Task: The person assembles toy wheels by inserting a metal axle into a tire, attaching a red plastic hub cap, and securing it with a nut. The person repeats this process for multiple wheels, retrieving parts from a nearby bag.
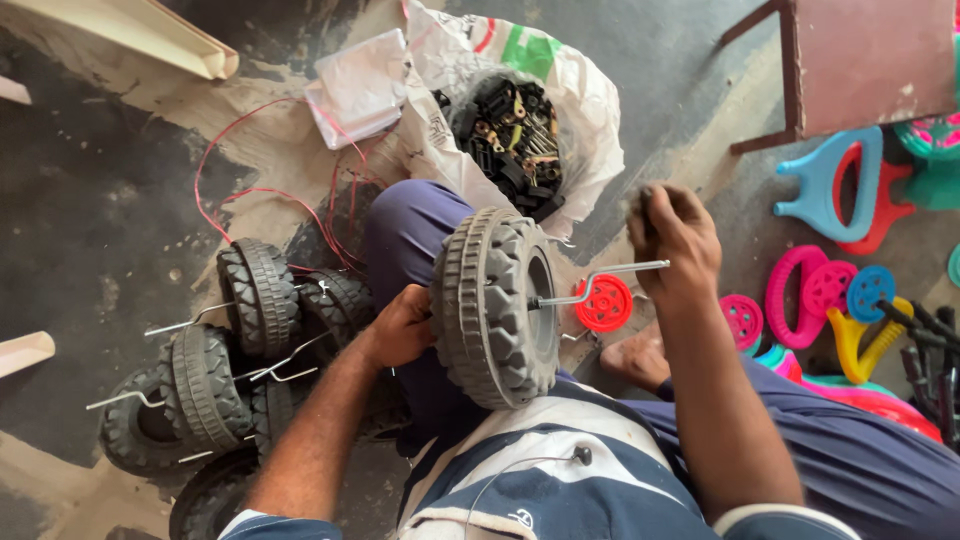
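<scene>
My left hand (397, 327) grips the back of a grey plastic toy wheel (492, 305) held upright over my lap. A bent metal axle rod (600, 280) sticks out of the wheel's hub to the right. My right hand (677, 235) is closed around the far end of that rod and also holds a small dark part. A small red wheel (605, 303) lies on the floor just behind the rod.
Several finished grey wheels with rods (215, 360) are piled at my left. An open white sack of small dark parts (510, 130) sits ahead, with red wire (250, 190) beside it. Bright plastic toy pieces (840, 290) lie at the right, below a pink stool (860, 65).
</scene>
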